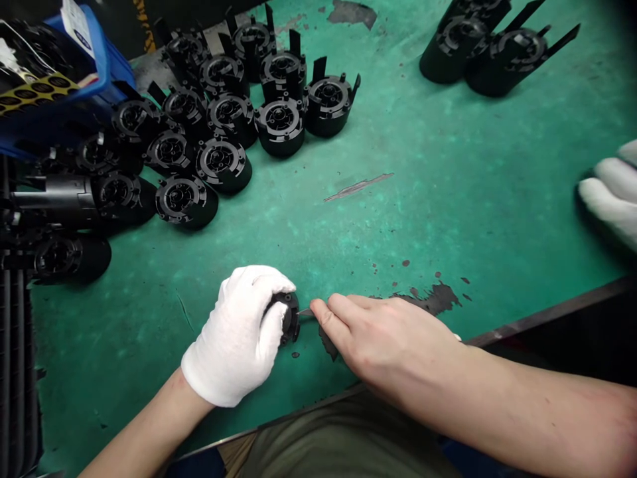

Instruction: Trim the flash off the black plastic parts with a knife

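Observation:
A small round black plastic part (289, 320) is gripped in my left hand (239, 332), which wears a white glove. The glove's fingers cover much of it. My bare right hand (363, 325) is closed around a tool with a thin metal blade (305, 311). Only the blade shows, and its tip meets the right side of the black part. The handle is hidden inside my fist, so I cannot make out the tool's exact kind. Both hands are low over the green table top (279, 219), near its front edge.
Several black cylindrical housings (281, 123) with upright tabs crowd the back left. Other black housings (512, 56) stand at the back right. A blue bin (107, 56) holds dark parts at the far left. Another person's white-gloved hand (614, 189) enters from the right.

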Motion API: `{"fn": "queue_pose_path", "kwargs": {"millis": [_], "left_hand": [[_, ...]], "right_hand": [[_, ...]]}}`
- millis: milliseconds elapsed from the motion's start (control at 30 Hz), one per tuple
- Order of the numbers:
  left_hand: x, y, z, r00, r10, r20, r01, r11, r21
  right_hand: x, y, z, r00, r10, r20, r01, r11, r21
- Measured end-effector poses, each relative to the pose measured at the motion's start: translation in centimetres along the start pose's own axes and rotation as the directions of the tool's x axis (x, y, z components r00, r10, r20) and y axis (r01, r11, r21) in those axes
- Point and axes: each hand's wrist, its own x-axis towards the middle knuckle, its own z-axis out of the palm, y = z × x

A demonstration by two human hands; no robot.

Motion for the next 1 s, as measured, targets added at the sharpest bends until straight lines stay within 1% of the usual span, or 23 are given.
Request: {"fn": "queue_pose_path", "kwargs": {"millis": [133,200,233,300,367,433,533,667,733,867,1000], "left_hand": [[0.1,0.0,-0.1,1.0,0.006,0.015,-0.006,1.0,0.006],[0.1,0.0,-0.1,1.0,0.003,0.021,-0.003,1.0,0.004],[0.1,0.0,-0.1,1.0,0.0,0.022,0.0,1.0,0.003],[0.1,0.0,-0.1,1.0,-0.003,0.024,0.003,1.0,-0.001],[0.0,-0.1,-0.1,1.0,-0.004,0.029,0.004,1.0,-0.002],[-0.1,-0.2,-0.1,0.999,0.0,0.035,0.0,1.0,-0.002],[-0.1,-0.2,-0.1,0.999,0.01,0.035,-0.01,1.0,0.001],[-0.1,-0.2,-0.2,0.999,0.014,0.04,-0.014,1.0,0.003],[-0.1,-0.2,-0.2,0.999,0.01,0.046,-0.01,1.0,0.004],[-0.2,-0.2,-0.3,0.998,0.017,0.055,-0.017,1.0,0.0],[-0.2,-0.5,-0.4,0.998,0.037,0.06,-0.037,0.999,0.001]], "right_hand": [[0.1,0.1,0.2,0.999,0.004,0.033,-0.005,1.0,0.019],[-0.1,0.3,0.1,1.0,0.012,0.028,-0.014,0.999,0.051],[-0.2,0.5,0.1,1.0,0.015,0.008,-0.016,0.998,0.067],[-0.5,0.8,0.2,0.997,0.038,-0.073,-0.032,0.995,0.093],[-0.9,0.9,0.4,0.982,0.071,-0.176,-0.053,0.993,0.107],[-1.2,0.7,0.8,0.963,0.075,-0.259,-0.048,0.993,0.107],[-1.4,0.0,1.6,0.946,0.031,-0.321,-0.012,0.998,0.061],[-1.4,-0.6,2.3,0.922,-0.015,-0.387,-0.002,0.999,-0.044],[-1.4,-0.8,2.3,0.912,-0.045,-0.408,0.005,0.995,-0.1],[-0.9,-1.1,1.9,0.917,-0.098,-0.387,0.015,0.978,-0.21],[-0.4,-0.6,1.7,0.919,-0.111,-0.379,0.036,0.979,-0.2]]}}
